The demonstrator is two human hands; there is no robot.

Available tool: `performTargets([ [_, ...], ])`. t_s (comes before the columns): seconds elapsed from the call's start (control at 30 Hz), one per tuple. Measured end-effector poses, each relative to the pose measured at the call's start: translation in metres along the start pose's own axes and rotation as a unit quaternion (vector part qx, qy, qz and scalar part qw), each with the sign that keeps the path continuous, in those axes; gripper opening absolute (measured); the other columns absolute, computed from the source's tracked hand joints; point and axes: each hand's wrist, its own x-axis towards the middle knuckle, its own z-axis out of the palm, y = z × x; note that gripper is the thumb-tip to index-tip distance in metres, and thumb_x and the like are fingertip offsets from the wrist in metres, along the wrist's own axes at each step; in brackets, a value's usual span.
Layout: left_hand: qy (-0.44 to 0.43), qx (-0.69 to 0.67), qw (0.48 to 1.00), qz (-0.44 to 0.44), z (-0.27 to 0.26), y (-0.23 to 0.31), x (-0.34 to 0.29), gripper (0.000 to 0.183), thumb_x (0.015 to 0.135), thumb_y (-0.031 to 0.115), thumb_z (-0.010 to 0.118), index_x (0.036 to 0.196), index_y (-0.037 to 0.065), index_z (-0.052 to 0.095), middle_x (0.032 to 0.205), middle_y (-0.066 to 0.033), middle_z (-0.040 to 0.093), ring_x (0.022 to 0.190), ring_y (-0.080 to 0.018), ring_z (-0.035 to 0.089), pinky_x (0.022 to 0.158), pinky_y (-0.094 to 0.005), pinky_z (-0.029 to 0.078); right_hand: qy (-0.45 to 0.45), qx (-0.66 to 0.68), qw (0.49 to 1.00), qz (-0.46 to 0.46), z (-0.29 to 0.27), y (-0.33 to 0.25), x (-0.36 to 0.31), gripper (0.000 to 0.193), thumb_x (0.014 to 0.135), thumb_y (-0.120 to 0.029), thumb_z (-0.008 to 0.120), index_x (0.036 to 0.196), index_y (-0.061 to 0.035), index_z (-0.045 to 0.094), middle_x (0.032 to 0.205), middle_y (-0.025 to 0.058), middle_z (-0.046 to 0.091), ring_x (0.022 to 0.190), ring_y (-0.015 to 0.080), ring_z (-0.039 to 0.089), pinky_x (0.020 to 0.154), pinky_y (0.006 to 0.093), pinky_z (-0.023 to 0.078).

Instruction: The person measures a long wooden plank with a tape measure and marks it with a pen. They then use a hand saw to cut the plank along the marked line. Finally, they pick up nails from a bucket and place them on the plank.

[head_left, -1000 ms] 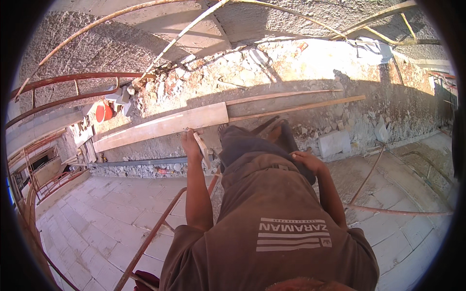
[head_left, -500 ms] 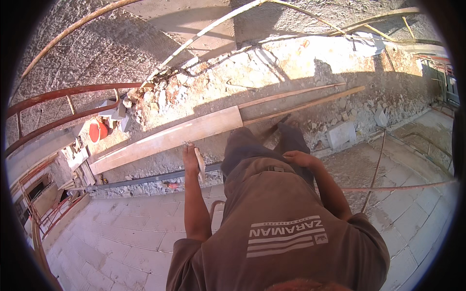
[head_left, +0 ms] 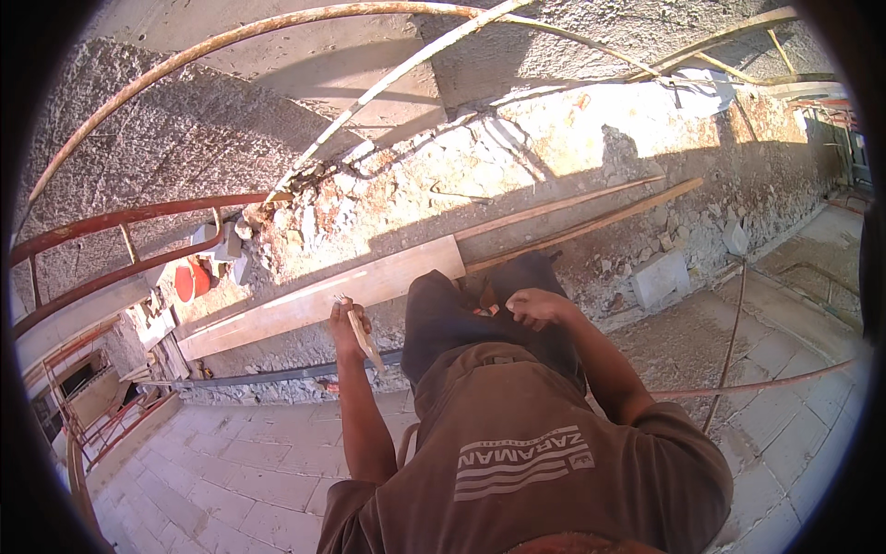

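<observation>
My left hand (head_left: 347,331) is closed round a short, pale strip of wood (head_left: 365,343) with a jagged edge. Thin grey bits like nails (head_left: 341,299) poke out at its fingertips, too small to make out surely. My right hand (head_left: 539,309) hangs over my thigh, fingers loosely bent and apart, with nothing visible in it. Beyond my left hand and knees lies a long, wide wooden board (head_left: 305,303) on the rough ground. From its right end run a thin wooden strip (head_left: 563,205) and a narrow timber (head_left: 600,220).
An orange bucket (head_left: 191,280) stands by blocks at left. Rusty curved railings (head_left: 138,217) arch along the far left side. Rubble and a white block (head_left: 661,281) lie at right. A grey metal bar (head_left: 277,371) edges the tiled floor (head_left: 249,452).
My left hand has risen slightly and turned with the wood strip. My right hand has moved left from my hip to above my thigh. My knees have shifted left.
</observation>
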Motion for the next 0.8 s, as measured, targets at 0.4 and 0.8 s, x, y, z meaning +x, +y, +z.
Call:
performTargets([
  [0.4, -0.001, 0.311, 0.828, 0.468, 0.161, 0.079, 0.226, 0.035, 0.107, 0.028, 0.044, 0.111, -0.001, 0.063, 0.085, -0.0063, 0.055, 0.080, -0.0129, 0.048, 0.073, -0.0302, 0.043, 0.266, 0.499, 0.811, -0.147, -0.136, 0.031, 0.313, 0.024, 0.093, -0.017, 0.057, 0.114, -0.0068, 0.058, 0.094, 0.0080, 0.062, 0.090, 0.0224, 0.067, 0.069, 0.0367, 0.060],
  [0.8, 0.056, 0.306, 0.623, 0.718, 0.255, 0.110, 0.373, 0.033, 0.105, 0.030, 0.045, 0.094, 0.000, 0.055, 0.077, -0.0155, 0.057, 0.068, -0.0292, 0.051, 0.067, -0.0419, 0.044, 0.596, -0.300, 0.711, -0.222, -0.156, 0.046, 0.589, 0.036, 0.082, -0.014, 0.060, 0.118, -0.0076, 0.057, 0.120, 0.0119, 0.058, 0.124, 0.0343, 0.049, 0.100, 0.0513, 0.043],
])
